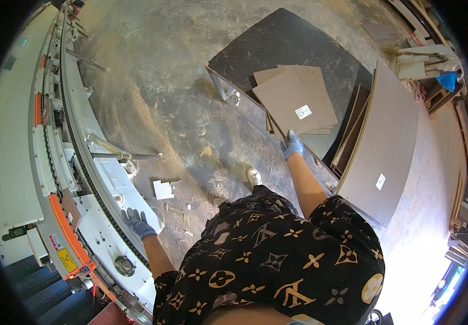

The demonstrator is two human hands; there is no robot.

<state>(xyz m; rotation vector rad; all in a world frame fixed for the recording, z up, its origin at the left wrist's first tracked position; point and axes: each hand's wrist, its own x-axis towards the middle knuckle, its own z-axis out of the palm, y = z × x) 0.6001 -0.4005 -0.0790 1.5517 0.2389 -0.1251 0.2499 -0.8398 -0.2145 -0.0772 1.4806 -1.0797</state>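
In a grey-blue glove, my right hand (293, 146) is closed on the near corner of a flat brown panel (285, 103) with a white label. That panel lies slightly turned on several similar panels, on a cart with a dark top (293, 40). My left hand (138, 223), also gloved, has its fingers stretched out and holds nothing visible. It lies at the edge of a long white machine (90, 211), by a black chain track (101, 200); whether it presses on the machine I cannot tell.
Large labelled boards (388, 146) lean upright along the cart's right side. A metal bar (125, 156) juts from the machine toward me. White scraps (163, 190) lie on the dusty floor (180, 97). Wood offcuts (426, 65) are piled at the far right.
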